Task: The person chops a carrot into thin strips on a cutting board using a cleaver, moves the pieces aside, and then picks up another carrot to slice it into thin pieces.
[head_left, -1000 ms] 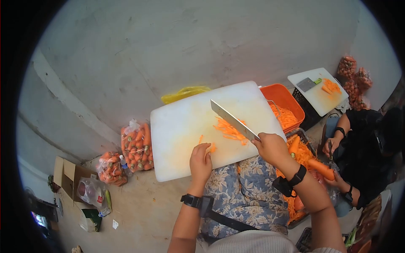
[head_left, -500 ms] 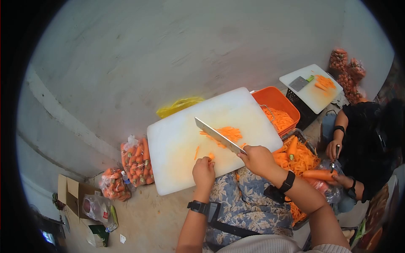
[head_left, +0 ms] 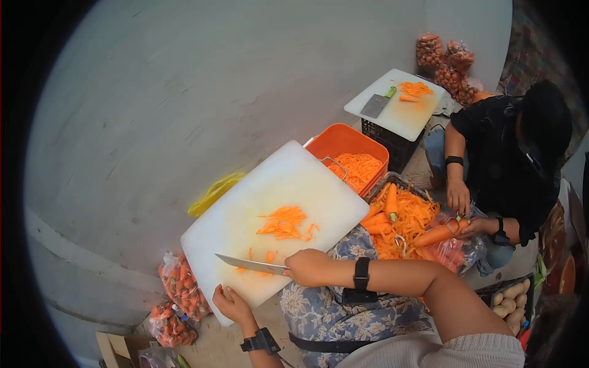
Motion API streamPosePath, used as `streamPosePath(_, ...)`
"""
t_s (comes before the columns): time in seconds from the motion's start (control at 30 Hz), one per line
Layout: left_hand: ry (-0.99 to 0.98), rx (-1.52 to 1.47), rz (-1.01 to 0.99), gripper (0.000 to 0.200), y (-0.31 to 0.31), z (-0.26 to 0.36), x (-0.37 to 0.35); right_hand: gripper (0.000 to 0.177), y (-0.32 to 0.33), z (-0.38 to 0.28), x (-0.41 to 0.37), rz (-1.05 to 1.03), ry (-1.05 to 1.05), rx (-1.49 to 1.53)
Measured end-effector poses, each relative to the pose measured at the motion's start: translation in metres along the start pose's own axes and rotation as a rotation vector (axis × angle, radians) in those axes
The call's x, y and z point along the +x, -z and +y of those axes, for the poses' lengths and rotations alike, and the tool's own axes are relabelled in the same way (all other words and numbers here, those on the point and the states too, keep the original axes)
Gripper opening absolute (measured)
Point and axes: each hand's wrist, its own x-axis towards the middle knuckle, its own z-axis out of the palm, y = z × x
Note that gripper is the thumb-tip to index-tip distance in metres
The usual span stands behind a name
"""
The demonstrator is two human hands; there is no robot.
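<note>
My right hand (head_left: 308, 268) grips the handle of a kitchen knife (head_left: 250, 264), its broad blade pointing left low over the white cutting board (head_left: 215, 236). Small carrot pieces (head_left: 270, 256) lie around the blade, partly hidden by it. A pile of cut carrot strips (head_left: 283, 222) rests farther up the board. My left hand (head_left: 231, 305) is at the board's near left edge, fingers apart and nothing in them.
An orange bucket (head_left: 381, 153) of carrot shreds stands behind the board. Carrots and peelings (head_left: 408, 211) fill a crate on the right. Beside it a person (head_left: 497, 153) holds a carrot (head_left: 438, 234). Another board (head_left: 399, 126) carries a cleaver (head_left: 374, 106). Carrot bags (head_left: 183, 285) stand left.
The view has swung right. My left hand has left the carrot piece and opened at the board's edge. The knife has moved from the strip pile to the smaller pieces.
</note>
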Motion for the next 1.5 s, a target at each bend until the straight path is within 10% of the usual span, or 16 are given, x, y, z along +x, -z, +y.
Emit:
streamPosePath(0.4,-0.136,0.188,-0.089,0.016,0.009,0.028,0.000,0.042,0.045,0.054,0.046,-0.172,-0.283,0.303)
streamPosePath(0.97,-0.153,0.230,-0.028,0.017,0.001,0.026,-0.001,0.034,0.153,0.168,0.002,0.647,-0.444,-0.222)
streamPosePath(1.5,-0.043,0.083,0.086,0.034,-0.006,0.000,-0.006,0.032,-0.044,0.010,0.046,-0.377,-0.119,0.664)
